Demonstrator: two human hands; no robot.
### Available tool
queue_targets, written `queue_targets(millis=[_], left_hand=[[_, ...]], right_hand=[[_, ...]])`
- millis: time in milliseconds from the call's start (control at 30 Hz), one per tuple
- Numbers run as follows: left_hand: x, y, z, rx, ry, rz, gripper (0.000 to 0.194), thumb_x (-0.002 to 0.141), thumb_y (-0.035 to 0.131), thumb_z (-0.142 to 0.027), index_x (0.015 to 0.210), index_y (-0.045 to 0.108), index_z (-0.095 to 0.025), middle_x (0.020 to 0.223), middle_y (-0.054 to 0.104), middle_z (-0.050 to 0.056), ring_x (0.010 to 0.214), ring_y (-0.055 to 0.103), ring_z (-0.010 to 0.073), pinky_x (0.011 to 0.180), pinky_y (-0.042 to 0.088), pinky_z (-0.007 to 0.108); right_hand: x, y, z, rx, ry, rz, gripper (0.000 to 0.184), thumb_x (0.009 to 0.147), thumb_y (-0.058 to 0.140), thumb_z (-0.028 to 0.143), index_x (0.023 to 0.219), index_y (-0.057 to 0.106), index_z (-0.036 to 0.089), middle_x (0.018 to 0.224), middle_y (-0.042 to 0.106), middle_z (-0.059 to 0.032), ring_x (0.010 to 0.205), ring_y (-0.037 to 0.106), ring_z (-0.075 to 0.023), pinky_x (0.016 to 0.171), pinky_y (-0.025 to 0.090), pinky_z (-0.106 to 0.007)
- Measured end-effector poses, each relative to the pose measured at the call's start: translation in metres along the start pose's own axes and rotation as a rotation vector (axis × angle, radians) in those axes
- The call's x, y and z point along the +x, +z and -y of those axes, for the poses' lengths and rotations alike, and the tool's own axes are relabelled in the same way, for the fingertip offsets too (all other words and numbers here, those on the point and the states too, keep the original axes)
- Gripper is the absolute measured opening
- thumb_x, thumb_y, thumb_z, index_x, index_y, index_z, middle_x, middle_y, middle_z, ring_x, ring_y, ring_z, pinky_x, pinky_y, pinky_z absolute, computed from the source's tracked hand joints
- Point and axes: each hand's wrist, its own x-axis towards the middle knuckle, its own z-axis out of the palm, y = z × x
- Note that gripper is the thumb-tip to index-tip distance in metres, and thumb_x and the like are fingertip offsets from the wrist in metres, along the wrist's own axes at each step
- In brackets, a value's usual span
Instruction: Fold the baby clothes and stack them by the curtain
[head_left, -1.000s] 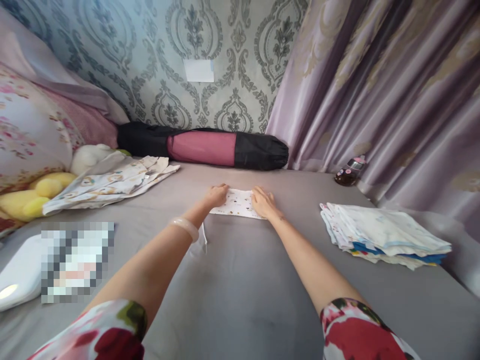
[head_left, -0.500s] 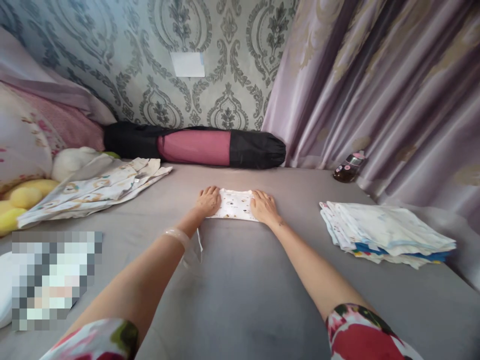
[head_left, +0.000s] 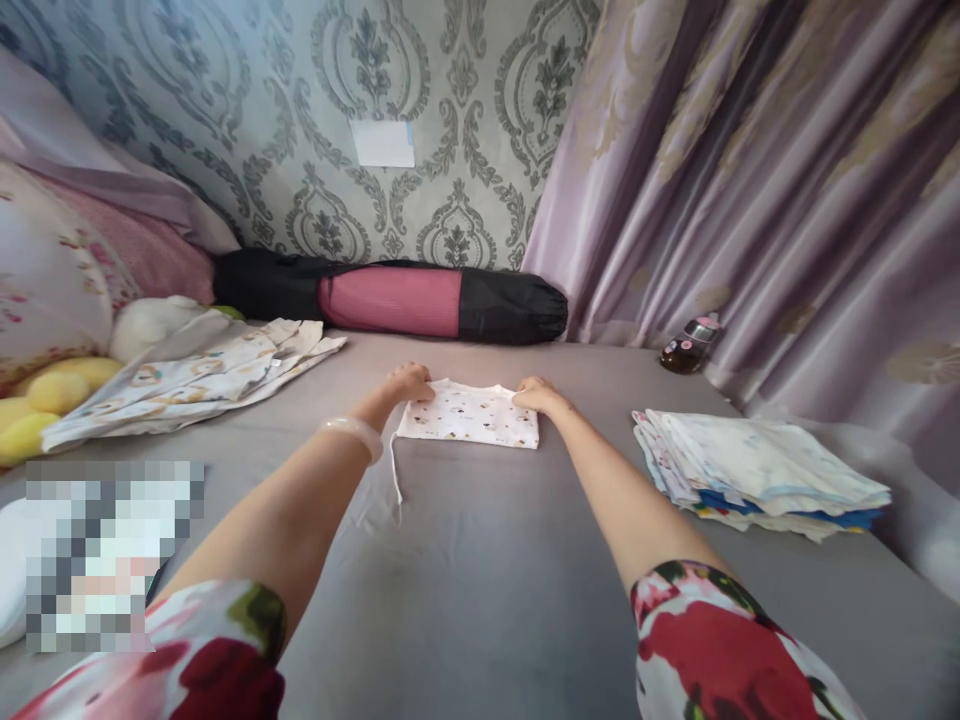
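Note:
A small folded white cloth with tiny printed figures (head_left: 469, 423) lies on the grey bed sheet (head_left: 480, 580) in front of me. My left hand (head_left: 409, 381) pinches its far left corner with curled fingers. My right hand (head_left: 538, 394) grips the far right corner in the same way. A thin white string (head_left: 394, 470) trails from the cloth's left side toward me. A pale bangle (head_left: 352, 433) sits on my left wrist.
A stack of folded cloths (head_left: 757, 470) lies at the right. A loose patterned garment (head_left: 195, 375) lies at the left beside yellow and white soft toys (head_left: 45, 385). A black and pink roll bag (head_left: 390, 300) rests against the wall. A small bottle (head_left: 688, 345) stands by the curtain.
Both hands moved from lying flat on the cloth to gripping its far corners. The cloth now shows as a wider, flatter rectangle.

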Motion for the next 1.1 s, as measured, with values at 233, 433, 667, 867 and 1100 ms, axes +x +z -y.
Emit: queue_targets(millis=[233, 433, 667, 867, 1100], left_hand=[[-0.020, -0.017, 0.015, -0.312, 0.164, -0.038, 0.029, 0.065, 0.057, -0.027, 0.091, 0.064, -0.017, 0.079, 0.069, 0.004, 0.072, 0.064, 0.0178, 0.057, 0.047, 0.024], [-0.047, -0.049, 0.025, -0.646, 0.295, 0.076, 0.031, 0.061, 0.066, -0.030, 0.091, 0.066, -0.020, 0.079, 0.070, 0.002, 0.073, 0.064, 0.0157, 0.063, 0.049, 0.025], [-0.068, -0.074, 0.019, -0.736, 0.379, -0.200, 0.027, 0.062, 0.066, -0.028, 0.085, 0.069, -0.015, 0.072, 0.067, 0.002, 0.070, 0.061, 0.0145, 0.067, 0.048, 0.026], [-0.076, -0.060, 0.017, -0.597, 0.408, -0.478, 0.027, 0.064, 0.059, -0.025, 0.085, 0.070, -0.013, 0.065, 0.062, -0.002, 0.063, 0.055, 0.0130, 0.062, 0.042, 0.023], [-0.115, -0.022, 0.026, -0.313, 0.417, -0.474, 0.024, 0.070, 0.054, -0.024, 0.087, 0.070, -0.017, 0.077, 0.067, 0.002, 0.075, 0.059, 0.0168, 0.072, 0.044, 0.027]], right_hand=[[-0.017, -0.016, -0.013, 0.179, -0.129, -0.049, 0.028, 0.067, 0.061, 0.019, 0.093, 0.071, 0.019, 0.093, 0.073, -0.0046, 0.087, 0.065, -0.0188, 0.068, 0.047, -0.022], [-0.044, -0.042, -0.023, 0.526, -0.218, -0.031, 0.028, 0.068, 0.060, 0.012, 0.096, 0.067, 0.014, 0.074, 0.068, -0.0005, 0.067, 0.060, -0.0120, 0.058, 0.044, -0.019], [-0.061, -0.064, -0.018, 0.619, -0.389, -0.182, 0.027, 0.070, 0.057, 0.013, 0.093, 0.072, 0.013, 0.077, 0.069, 0.0001, 0.070, 0.059, -0.0121, 0.066, 0.044, -0.021], [-0.069, -0.052, -0.016, 0.329, -0.452, -0.493, 0.028, 0.073, 0.052, 0.014, 0.093, 0.071, 0.015, 0.085, 0.070, -0.0026, 0.079, 0.059, -0.0160, 0.074, 0.044, -0.025], [-0.111, -0.018, -0.027, 0.136, -0.575, -0.506, 0.029, 0.077, 0.047, 0.012, 0.097, 0.067, 0.017, 0.099, 0.066, -0.0075, 0.097, 0.057, -0.0211, 0.088, 0.042, -0.030]])
